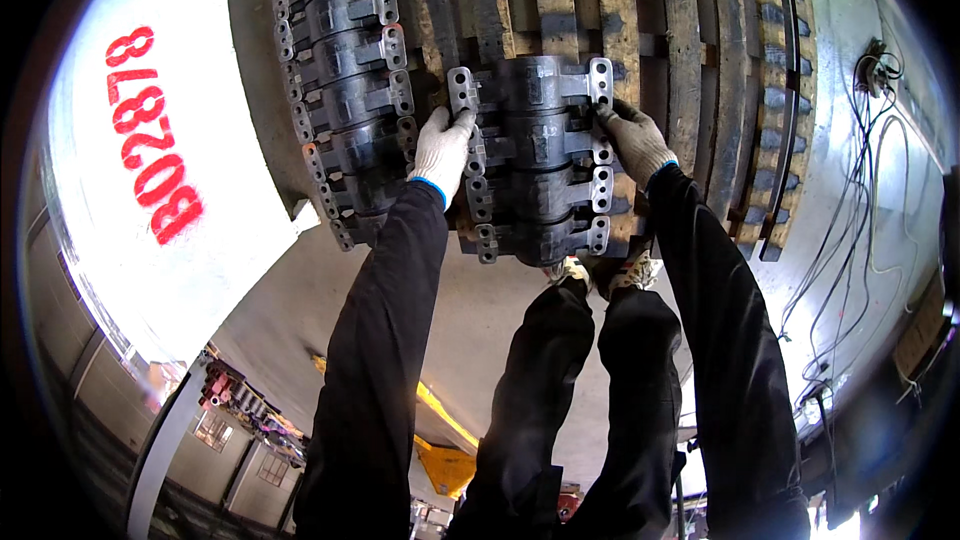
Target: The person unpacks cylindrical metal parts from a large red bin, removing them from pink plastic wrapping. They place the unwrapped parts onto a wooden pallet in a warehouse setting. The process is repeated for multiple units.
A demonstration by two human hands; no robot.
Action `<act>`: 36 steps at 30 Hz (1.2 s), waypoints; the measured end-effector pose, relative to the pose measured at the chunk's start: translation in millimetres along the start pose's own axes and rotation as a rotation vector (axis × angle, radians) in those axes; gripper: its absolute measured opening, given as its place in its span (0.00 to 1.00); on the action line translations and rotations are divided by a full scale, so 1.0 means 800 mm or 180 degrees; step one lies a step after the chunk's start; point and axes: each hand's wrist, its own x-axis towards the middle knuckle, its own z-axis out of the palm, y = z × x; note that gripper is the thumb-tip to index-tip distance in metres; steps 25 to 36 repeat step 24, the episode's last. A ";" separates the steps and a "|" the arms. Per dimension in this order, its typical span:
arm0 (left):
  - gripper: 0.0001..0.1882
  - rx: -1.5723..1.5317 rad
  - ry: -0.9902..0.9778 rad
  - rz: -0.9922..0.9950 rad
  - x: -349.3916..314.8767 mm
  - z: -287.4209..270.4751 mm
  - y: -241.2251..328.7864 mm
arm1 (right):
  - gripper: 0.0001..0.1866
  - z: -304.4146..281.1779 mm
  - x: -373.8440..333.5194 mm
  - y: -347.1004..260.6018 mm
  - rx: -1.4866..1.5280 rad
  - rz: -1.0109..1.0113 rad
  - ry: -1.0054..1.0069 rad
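A short section of dark metal track chain (543, 145), with flat two-holed link plates along both sides, lies on the wooden slats in front of me. My left hand (443, 148), in a white knit glove with a blue cuff, grips the left link plates near the far end. On the opposite side my right hand (638, 142), gloved alike with a darker fingertip area, grips the right plate edge. Fingertips of both hands are partly hidden by the plates. Left of this section runs a longer matching track chain (350, 95).
Worn wooden slats (680, 50) form a pallet under the chains, with a dark metal strip (787, 110) along its right. A white panel (200, 50) with red painted marks stands left. Loose cables (850, 240) hang or lie right. Behind my legs is a yellow metal frame (445, 465).
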 end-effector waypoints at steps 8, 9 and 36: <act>0.22 -0.0028 0.0025 0.0054 -0.009 0.001 -0.003 | 0.23 0.007 -0.013 -0.002 0.0413 0.0013 0.0099; 0.23 0.0055 0.0084 0.0035 -0.014 0.000 -0.006 | 0.22 0.006 -0.017 0.001 0.0523 -0.0060 0.0113; 0.24 0.1034 0.0043 0.0076 -0.071 -0.004 -0.075 | 0.28 0.009 -0.056 0.094 0.0875 0.0271 0.0134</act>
